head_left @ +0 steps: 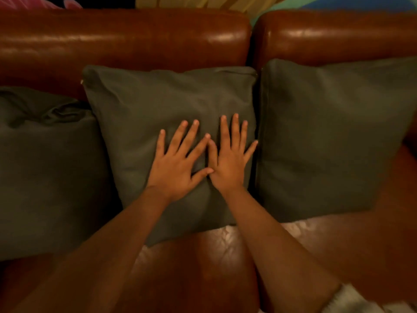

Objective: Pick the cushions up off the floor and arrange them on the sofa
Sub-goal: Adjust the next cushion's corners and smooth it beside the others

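Note:
Three dark grey-green cushions lean against the back of a brown leather sofa (pixel 126 39). The middle cushion (pixel 162 98) stands upright between the left cushion (pixel 45 168), which is rumpled at its top, and the right cushion (pixel 327 132). My left hand (pixel 178 161) and my right hand (pixel 230 157) lie flat side by side on the lower front of the middle cushion, fingers straight and spread, pressing on it. The thumbs and index fingers of the two hands touch.
The sofa seat (pixel 203 267) shows shiny leather in front of the cushions. A gap (pixel 253 41) splits the two back sections. Colourful fabric (pixel 293 3) shows behind the sofa's top edge. A pale patch (pixel 361 301) is at the bottom right.

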The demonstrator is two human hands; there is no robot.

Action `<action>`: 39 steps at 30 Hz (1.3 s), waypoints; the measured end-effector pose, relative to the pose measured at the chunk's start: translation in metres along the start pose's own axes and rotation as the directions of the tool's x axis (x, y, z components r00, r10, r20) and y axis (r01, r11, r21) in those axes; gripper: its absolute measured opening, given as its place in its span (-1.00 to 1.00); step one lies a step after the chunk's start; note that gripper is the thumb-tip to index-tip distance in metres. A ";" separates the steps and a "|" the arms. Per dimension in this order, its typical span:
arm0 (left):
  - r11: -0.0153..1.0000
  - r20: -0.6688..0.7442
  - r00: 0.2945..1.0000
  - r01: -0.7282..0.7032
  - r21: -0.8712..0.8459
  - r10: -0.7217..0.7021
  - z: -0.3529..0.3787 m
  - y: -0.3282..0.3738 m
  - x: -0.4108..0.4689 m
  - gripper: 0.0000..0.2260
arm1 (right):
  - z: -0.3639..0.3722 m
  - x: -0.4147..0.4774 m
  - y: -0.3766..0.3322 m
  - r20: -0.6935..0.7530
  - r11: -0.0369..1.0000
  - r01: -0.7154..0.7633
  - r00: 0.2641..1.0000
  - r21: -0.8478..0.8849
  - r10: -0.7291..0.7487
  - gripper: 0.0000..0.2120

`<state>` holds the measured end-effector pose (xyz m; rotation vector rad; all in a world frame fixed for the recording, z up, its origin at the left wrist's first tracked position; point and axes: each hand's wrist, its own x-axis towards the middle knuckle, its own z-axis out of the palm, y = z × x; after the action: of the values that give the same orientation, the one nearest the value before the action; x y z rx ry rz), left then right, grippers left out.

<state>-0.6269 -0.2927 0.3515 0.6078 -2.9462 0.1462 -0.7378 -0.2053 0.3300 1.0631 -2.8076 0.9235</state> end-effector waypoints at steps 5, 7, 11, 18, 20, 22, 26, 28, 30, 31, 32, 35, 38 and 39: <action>0.992 0.058 0.996 -0.070 0.102 0.064 -0.009 0.032 0.004 -0.44 | 0.020 -0.095 0.041 0.010 0.773 -0.567 0.808 0.284 0.589 -0.31; 0.948 0.137 0.951 -0.294 0.126 0.277 -0.008 0.058 0.005 -0.45 | 0.028 -0.130 0.059 0.083 0.557 -0.705 0.649 0.438 0.756 -0.40; 0.824 0.421 0.781 -0.553 0.122 0.462 0.009 0.119 0.017 -0.55 | 0.032 -0.158 0.086 0.456 -0.142 -0.724 0.258 0.675 0.852 -0.74; 0.735 0.534 0.677 -0.663 0.142 0.507 0.041 0.152 0.022 -0.64 | 0.032 -0.131 0.113 0.665 -0.558 -0.552 -0.009 0.619 0.747 -0.94; 0.744 0.502 0.681 -0.660 0.105 0.533 0.043 0.145 0.023 -0.67 | 0.031 -0.131 0.118 0.674 -0.583 -0.579 -0.076 0.570 0.735 -0.80; 0.741 0.466 0.686 -0.665 0.089 0.559 0.047 0.134 0.021 -0.68 | 0.030 -0.134 0.124 0.715 -0.616 -0.578 -0.080 0.535 0.695 -0.77; 0.756 0.316 0.732 -0.652 0.065 0.604 0.049 0.117 0.019 -0.80 | 0.029 -0.137 0.133 0.772 -0.686 -0.540 -0.099 0.488 0.627 -0.83; 0.764 0.271 0.740 -0.644 0.025 0.615 0.053 0.113 0.021 -0.84 | 0.029 -0.135 0.128 0.776 -0.706 -0.497 -0.098 0.505 0.623 -0.87; 0.764 0.241 0.744 -0.645 0.014 0.623 0.055 0.112 0.021 -0.84 | 0.031 -0.135 0.117 0.749 -0.686 -0.468 -0.073 0.558 0.659 -0.85; 0.762 0.224 0.743 -0.648 0.006 0.630 0.055 0.112 0.021 -0.83 | 0.033 -0.137 0.112 0.732 -0.669 -0.458 -0.056 0.585 0.679 -0.82; 0.756 0.206 0.739 -0.655 -0.003 0.641 0.055 0.111 0.022 -0.82 | 0.034 -0.139 0.109 0.722 -0.658 -0.441 -0.032 0.611 0.691 -0.78; 0.731 0.141 0.725 -0.682 0.007 0.675 0.059 0.109 0.022 -0.85 | 0.033 -0.148 0.113 0.757 -0.669 -0.394 0.117 0.630 0.643 -0.80; 0.718 0.073 0.717 -0.696 0.026 0.693 0.064 0.109 0.021 -0.93 | 0.024 -0.152 0.130 0.765 -0.632 -0.469 0.170 0.617 0.621 -0.81; 0.718 0.072 0.719 -0.695 0.036 0.692 0.065 0.108 0.021 -0.90 | 0.021 -0.154 0.134 0.757 -0.606 -0.510 0.150 0.610 0.636 -0.79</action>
<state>-0.6963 -0.2095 0.2827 -0.5474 -3.0598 0.2915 -0.6964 -0.0431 0.2116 -1.8463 -1.7889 2.8874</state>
